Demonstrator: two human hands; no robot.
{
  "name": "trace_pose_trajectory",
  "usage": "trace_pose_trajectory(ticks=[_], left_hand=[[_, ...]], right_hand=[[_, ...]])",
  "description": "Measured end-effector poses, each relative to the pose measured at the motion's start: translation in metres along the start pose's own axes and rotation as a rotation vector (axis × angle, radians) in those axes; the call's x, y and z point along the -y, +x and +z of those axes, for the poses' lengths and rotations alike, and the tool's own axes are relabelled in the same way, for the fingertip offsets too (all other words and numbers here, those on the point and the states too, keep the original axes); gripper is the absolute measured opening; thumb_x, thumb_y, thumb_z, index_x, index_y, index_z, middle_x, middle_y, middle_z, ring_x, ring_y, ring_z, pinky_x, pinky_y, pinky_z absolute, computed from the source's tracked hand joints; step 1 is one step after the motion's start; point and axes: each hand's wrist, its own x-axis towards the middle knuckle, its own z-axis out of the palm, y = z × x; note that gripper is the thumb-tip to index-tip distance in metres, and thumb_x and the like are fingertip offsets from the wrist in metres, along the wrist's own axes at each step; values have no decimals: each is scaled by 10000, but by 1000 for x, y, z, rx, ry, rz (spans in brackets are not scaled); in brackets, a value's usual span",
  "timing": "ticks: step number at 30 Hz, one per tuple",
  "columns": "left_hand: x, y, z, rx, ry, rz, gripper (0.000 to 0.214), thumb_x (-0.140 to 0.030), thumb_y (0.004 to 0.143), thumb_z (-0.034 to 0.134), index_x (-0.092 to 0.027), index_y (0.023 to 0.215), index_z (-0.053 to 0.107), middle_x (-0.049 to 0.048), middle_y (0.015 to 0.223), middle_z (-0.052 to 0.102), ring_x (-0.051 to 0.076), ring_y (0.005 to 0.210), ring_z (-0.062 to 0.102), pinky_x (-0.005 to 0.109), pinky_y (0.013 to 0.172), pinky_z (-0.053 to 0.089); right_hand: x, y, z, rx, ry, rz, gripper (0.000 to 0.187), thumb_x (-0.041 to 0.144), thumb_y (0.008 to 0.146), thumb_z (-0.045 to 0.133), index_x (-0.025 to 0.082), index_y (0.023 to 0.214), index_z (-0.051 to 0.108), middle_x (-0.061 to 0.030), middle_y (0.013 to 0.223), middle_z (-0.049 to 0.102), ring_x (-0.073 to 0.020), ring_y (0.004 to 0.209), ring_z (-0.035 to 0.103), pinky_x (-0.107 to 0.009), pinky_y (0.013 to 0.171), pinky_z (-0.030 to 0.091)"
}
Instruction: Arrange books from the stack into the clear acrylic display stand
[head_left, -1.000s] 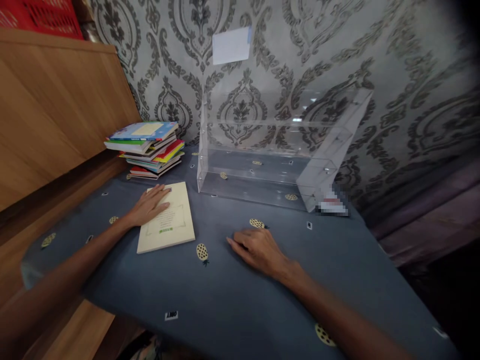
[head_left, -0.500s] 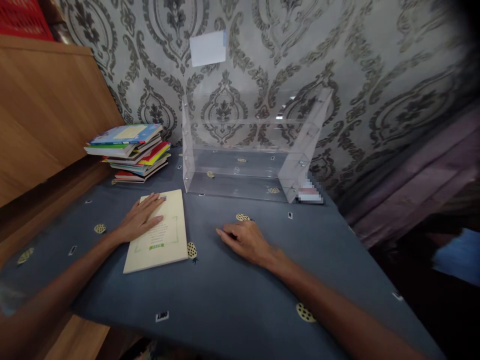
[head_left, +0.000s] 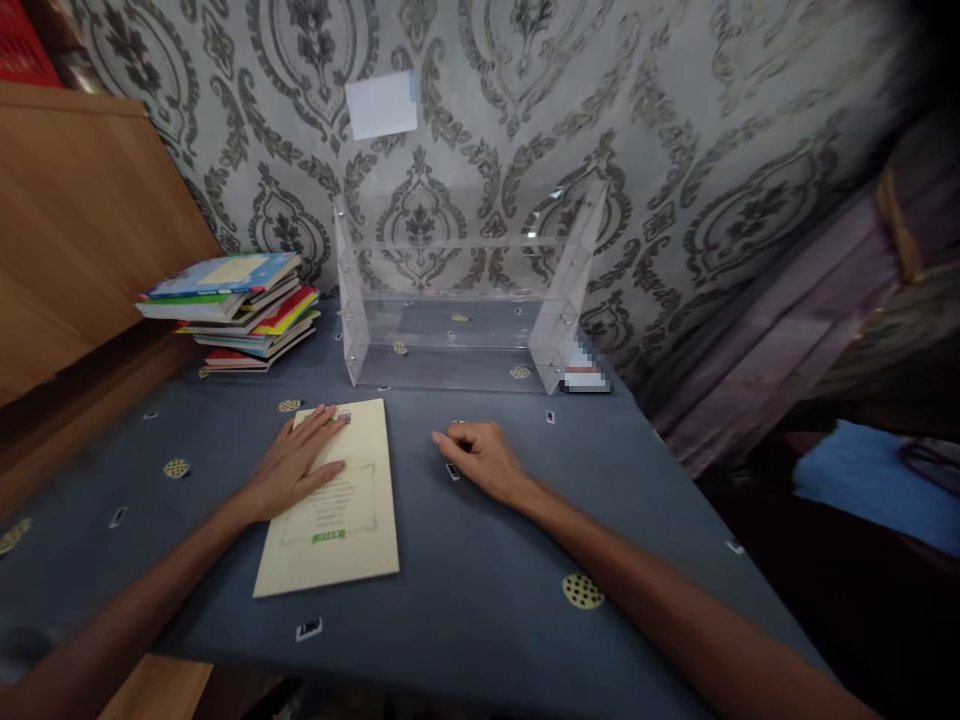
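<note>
A thin cream book [head_left: 375,540] lies flat on the table, its cover carrying a thin printed frame, lines of small text and a green label. My left hand [head_left: 296,470] rests flat across its upper left part, fingers stretched out and thumb apart. To the right of the book, my right hand [head_left: 484,460] rests on the tablecloth in a loose fist, thumb forward. Nothing shows in its fingers, and it does not touch the book. Beyond both hands stands a clear acrylic rack [head_left: 450,370] with stepped shelves.
A stack of books [head_left: 232,310] stands at the back left beside a wooden cabinet [head_left: 90,230]. A small pixelated item [head_left: 585,370] sits by the rack's right side. Patterned grey cloth [head_left: 480,620] covers the table. White paper [head_left: 381,105] is on the wall; a blue cloth [head_left: 855,475] lies off to the right.
The cream book has slid right and toward me under my left hand, covering one printed pineapple and uncovering another. My right hand has shifted slightly. The view has turned a little right.
</note>
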Motion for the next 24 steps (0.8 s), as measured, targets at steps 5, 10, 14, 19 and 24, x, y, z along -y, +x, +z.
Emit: trace_pose_trajectory(ticks=[5,10,14,19,24], left_hand=[[-21,10,7,9,-21,47,665,-638,993,309,-293,1561,302,62,1651,240,292,1527,203,570,1221,175],[-46,30,18,-18,-48,112,627,-594,997,372,-298,1548,328,78,1639,278,291,1523,218,580,1211,199],[-72,50,27,-24,-91,152,642,-605,993,377,-269,1539,351,111,1632,287,299,1524,212,605,1205,188],[-110,74,37,-48,-143,188,655,-630,981,383,-266,1526,375,131,1624,301,316,1522,211,624,1197,192],[-133,87,44,-66,-188,243,642,-619,989,372,-271,1528,363,137,1617,316,312,1521,218,647,1192,177]], right_hand=[[-5,-9,-11,-35,19,46,462,445,920,434,219,572,231,48,572,243,-92,537,274,-253,530,220],[-11,-18,-20,-101,-42,95,480,469,927,438,218,562,252,49,552,269,-93,517,289,-252,514,224],[-14,-23,-28,-172,-159,119,425,433,920,462,215,568,367,41,529,390,-112,513,375,-260,527,263],[-22,-24,-36,-272,-239,72,226,320,930,451,195,831,611,-49,797,645,-186,733,585,-292,690,440],[-35,-24,-34,-250,-310,60,282,290,942,466,176,1137,635,-136,1168,675,-270,1112,606,-417,967,475]])
